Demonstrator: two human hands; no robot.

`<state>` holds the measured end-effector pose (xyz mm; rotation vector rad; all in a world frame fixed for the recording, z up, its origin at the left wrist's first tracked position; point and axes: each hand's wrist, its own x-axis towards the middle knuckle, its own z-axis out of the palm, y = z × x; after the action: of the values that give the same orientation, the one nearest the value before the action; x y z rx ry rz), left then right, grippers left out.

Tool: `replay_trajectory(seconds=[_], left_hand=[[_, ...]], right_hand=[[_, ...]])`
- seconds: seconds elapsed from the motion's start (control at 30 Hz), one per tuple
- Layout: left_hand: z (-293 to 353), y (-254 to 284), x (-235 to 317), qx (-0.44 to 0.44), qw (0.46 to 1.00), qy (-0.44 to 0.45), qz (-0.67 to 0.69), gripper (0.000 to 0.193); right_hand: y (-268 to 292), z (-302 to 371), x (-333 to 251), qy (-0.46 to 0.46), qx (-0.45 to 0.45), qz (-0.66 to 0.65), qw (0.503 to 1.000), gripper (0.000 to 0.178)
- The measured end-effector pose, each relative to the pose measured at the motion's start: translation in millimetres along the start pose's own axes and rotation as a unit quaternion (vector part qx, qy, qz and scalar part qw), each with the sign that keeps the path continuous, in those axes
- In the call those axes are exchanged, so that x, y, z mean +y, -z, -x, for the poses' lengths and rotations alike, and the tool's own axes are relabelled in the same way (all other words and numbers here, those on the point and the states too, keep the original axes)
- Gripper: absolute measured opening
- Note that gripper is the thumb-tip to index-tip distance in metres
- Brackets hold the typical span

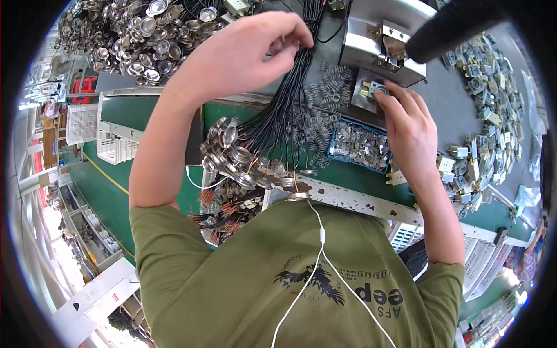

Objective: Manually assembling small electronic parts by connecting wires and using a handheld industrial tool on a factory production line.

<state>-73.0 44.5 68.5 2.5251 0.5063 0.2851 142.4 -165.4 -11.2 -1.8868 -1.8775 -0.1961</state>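
Note:
My left hand is raised over the bundle of black wires, its fingers curled and thumb drawn in, fingertips closed at a black wire. The exact grip is partly hidden by the fingers. On a small metal block, a grey part with brass prongs lies under the fingertips of my right hand, which is closed around its right side. Just beyond it stands a metal fixture with a dark handle. Shiny round metal discs are attached at the near end of the wires.
Loose coil springs lie between wires and block. A blue tray of small metal pieces sits near my right wrist. Assembled parts are heaped at right, more metal discs at far left. The worn bench edge runs before me.

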Motion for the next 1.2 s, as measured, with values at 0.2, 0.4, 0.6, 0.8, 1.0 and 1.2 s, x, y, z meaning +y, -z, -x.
replay_trajectory(seconds=[0.2, 0.4, 0.6, 0.8, 1.0, 1.2], left_hand=[[32, -9, 13, -0.262, 0.960, -0.041, -0.086, 0.033], [23, 0, 10, -0.258, 0.957, 0.008, -0.130, 0.013], [13, 9, 8, -0.308, 0.945, 0.039, -0.105, 0.018], [19, 16, 5, -0.300, 0.946, 0.063, -0.110, 0.020], [28, 9, 9, -0.254, 0.954, 0.043, -0.152, 0.017], [32, -3, 24, -0.239, 0.944, 0.073, -0.217, 0.022]], right_hand=[[10, -5, -35, 0.034, -0.011, -0.172, 0.984, 0.041], [-31, -32, -76, -0.256, -0.350, -0.532, 0.728, 0.050], [-53, -43, -86, -0.433, -0.232, -0.711, 0.503, 0.050], [-52, -55, -87, -0.435, -0.226, -0.696, 0.525, 0.027], [-53, -50, -76, -0.377, -0.232, -0.631, 0.638, 0.022], [-57, -45, -66, -0.346, -0.235, -0.668, 0.615, 0.020]])
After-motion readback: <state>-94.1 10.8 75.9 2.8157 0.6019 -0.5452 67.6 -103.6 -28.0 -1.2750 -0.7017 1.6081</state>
